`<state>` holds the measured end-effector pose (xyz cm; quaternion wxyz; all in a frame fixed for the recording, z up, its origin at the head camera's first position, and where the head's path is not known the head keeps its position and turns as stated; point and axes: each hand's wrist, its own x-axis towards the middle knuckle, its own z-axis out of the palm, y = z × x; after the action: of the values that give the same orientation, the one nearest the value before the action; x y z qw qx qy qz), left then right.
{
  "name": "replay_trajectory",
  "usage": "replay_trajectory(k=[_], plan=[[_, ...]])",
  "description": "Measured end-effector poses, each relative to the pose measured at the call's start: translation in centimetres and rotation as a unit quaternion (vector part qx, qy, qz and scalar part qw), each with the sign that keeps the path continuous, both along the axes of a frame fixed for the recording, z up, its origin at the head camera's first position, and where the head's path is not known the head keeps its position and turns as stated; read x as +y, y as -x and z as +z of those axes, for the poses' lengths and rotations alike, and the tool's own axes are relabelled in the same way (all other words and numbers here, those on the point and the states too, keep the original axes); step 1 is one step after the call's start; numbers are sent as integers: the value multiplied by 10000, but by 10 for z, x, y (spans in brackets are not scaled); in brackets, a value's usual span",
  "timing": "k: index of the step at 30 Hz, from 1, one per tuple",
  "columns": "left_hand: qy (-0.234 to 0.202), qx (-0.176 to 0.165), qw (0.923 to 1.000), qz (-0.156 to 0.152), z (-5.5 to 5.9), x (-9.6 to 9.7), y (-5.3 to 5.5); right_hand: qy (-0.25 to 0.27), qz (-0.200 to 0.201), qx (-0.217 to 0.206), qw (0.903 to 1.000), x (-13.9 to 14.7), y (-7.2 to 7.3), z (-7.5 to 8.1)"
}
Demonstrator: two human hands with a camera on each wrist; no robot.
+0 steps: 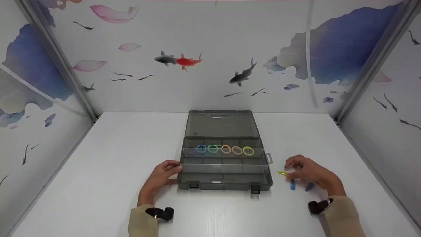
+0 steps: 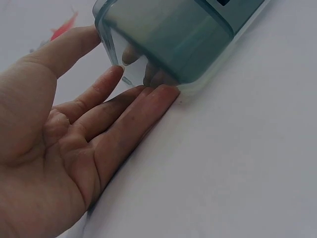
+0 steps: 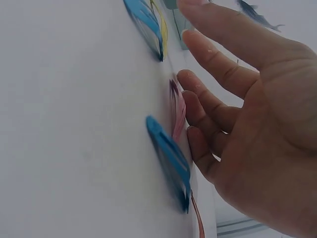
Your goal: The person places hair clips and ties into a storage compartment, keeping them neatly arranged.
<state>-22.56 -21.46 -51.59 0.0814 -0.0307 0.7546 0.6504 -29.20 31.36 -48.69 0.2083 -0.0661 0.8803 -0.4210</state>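
A dark translucent organizer box [image 1: 225, 177] stands with its lid [image 1: 222, 123] raised at the back. My left hand [image 1: 161, 174] touches its left side with extended fingers, and the left wrist view shows the fingertips against the box corner [image 2: 193, 59]. To the box's right, my right hand [image 1: 307, 171] hovers low over several snap hair clips, its fingers loosely bent. A yellow clip [image 1: 282, 173] lies by the thumb. A blue clip [image 1: 292, 184] and another blue clip [image 1: 309, 186] lie nearer me. In the right wrist view, a pink clip [image 3: 178, 111] is beside the fingers.
Several coloured rings, among them a blue ring [image 1: 201, 149] and a yellow ring [image 1: 248, 151], stand in the box's rear row. Two latches, one a black latch [image 1: 255, 188], jut from the front. Printed panels [image 1: 210, 85] border the white table [image 1: 108, 148].
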Motion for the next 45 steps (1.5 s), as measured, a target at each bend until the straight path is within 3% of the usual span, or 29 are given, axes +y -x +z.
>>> replay_trajectory(k=[9,19,28,45], plan=[[-18,5,10000,5,-1,1,0,-277,215,337,9988,-5,-3,1],[129,79,9999,-61,-1,-2,1,-704,119,577,9958,-7,-1,-2],[287,79,9995,72,-2,-1,0,-764,-49,637,9950,-6,-1,-4],[118,39,9999,31,-1,-1,1,-822,-3,813,9933,-9,-3,0]])
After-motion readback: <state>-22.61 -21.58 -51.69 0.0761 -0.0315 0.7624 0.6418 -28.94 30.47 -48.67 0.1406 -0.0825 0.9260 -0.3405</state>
